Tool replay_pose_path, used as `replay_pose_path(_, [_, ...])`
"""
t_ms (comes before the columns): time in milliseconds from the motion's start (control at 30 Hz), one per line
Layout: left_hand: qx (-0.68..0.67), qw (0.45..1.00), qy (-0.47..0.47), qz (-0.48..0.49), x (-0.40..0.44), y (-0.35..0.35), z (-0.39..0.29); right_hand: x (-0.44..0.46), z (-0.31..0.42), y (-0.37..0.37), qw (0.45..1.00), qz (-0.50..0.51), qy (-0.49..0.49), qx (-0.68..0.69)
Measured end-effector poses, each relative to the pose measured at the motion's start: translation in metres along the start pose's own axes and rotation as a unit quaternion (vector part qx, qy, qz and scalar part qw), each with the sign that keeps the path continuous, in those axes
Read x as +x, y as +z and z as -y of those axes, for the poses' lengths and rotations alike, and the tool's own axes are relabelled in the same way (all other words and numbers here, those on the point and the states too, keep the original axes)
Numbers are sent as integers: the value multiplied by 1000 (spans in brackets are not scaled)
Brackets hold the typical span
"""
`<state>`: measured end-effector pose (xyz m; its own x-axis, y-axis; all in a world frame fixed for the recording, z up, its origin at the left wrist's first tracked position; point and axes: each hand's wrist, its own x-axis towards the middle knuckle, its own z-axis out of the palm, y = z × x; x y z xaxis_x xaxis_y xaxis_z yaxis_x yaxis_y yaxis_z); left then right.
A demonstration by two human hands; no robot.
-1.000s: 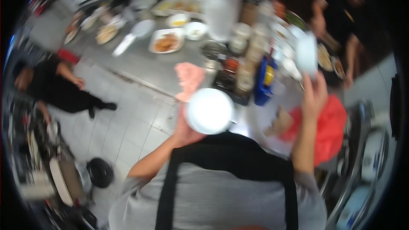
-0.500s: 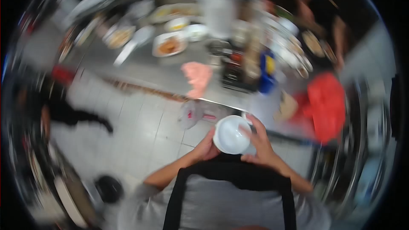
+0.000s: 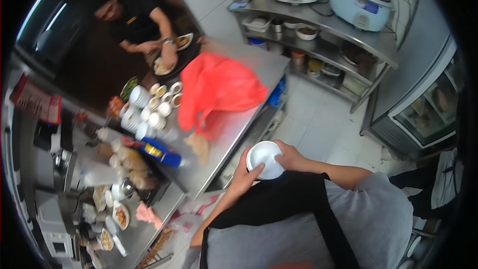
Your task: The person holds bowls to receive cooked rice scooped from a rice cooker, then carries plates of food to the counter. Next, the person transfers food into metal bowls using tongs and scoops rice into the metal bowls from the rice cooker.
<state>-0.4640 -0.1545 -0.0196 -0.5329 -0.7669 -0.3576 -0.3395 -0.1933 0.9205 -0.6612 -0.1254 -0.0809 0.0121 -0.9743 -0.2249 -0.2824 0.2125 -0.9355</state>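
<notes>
Both hands are engaged with a white bowl [image 3: 269,160], held just in front of the black apron [image 3: 271,197], clear of the counter [image 3: 271,65]. The left hand [image 3: 240,174] grips the bowl's left side, its thumb laid over the near left rim. The right hand [image 3: 290,157] has its fingers closed on the right rim, fingertips partly hidden. The bowl's opening faces up; a doubled edge shows at its left, and whether a second bowl is nested beneath cannot be determined.

On the counter, far left of the hands, lies a crumpled red plastic bag [image 3: 219,89], with a tan piece of material [image 3: 198,147] at its near side. Farther left stand stacked white bowls [image 3: 139,97], small cups [image 3: 154,103] just beside them, and a blue packet [image 3: 162,152]. A pink cloth [image 3: 148,214] rests at the near left, beside a dish of food [image 3: 120,214].

At the far left a co-worker [image 3: 134,25] in dark clothing reaches over a plate of food [image 3: 162,68]. At the far right, two rice cookers [image 3: 359,2] stand on a metal shelf unit [image 3: 326,19], with a refrigerator [image 3: 423,89] to its right.
</notes>
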Motion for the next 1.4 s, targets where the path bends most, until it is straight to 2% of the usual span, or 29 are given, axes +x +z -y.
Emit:
replay_pose_path(67, [109,983,143,-27,92,28,38,3,-9,-66,999,-32,-24,-31])
replay_pose_path(133, [52,994,91,12,156,51,14,3,-13,-128,996,-60,-61,-32])
replay_pose_path(200, [49,995,89,26,211,76,-17,9,1,-178,994,-105,-34,-16])
replay_pose_path(267, [-22,997,61,34,253,98,-70,28,-3,-221,990,-125,-17,57])
replay_pose_path(333, [-107,992,-26,61,305,107,-114,49,-6,-259,969,-149,-63,184])
replay_pose_path(400, [-158,986,-48,35,359,117,-143,59,-3,-299,966,-200,-124,110])
replay_pose_path(433, [-149,987,-42,47,395,116,-152,62,0,-317,960,-224,-155,72])
replay_pose_path(533, [-130,989,-11,72,512,111,-169,63,-11,-373,962,-230,-130,66])
replay_pose_path(667, [-85,996,19,5,617,130,-220,65,-30,-437,948,-282,-33,142])
replay_pose_path(767, [-45,998,33,-8,703,145,-251,72,-25,-488,933,-345,11,101])
replay_pose_path(867, [-9,1000,20,-15,795,163,-256,85,27,-548,923,-385,14,11])
replay_pose_path(900, [-2,1000,15,-12,815,168,-261,92,47,-571,924,-377,11,-62])
replay_pose_path(967, [6,1000,8,5,865,177,-259,112,86,-610,926,-359,9,-117])
replay_pose_path(1000, [67,997,27,-3,888,180,-254,126,104,-631,928,-342,11,-148])
replay_pose_path(1067, [188,980,68,-22,920,186,-254,165,145,-669,927,-282,-19,-247])
replay_pose_path(1167, [420,882,200,-77,881,193,-302,242,198,-712,903,-190,-86,-376])
replay_pose_path(1233, [376,881,254,-132,879,200,-306,301,221,-743,894,-104,-125,-418])
replay_pose_path(1300, [370,870,283,-161,881,205,-314,377,225,-784,884,-70,-152,-436])
replay_pose_path(1400, [386,848,321,-168,877,207,-325,516,211,-839,873,-144,-186,-428])
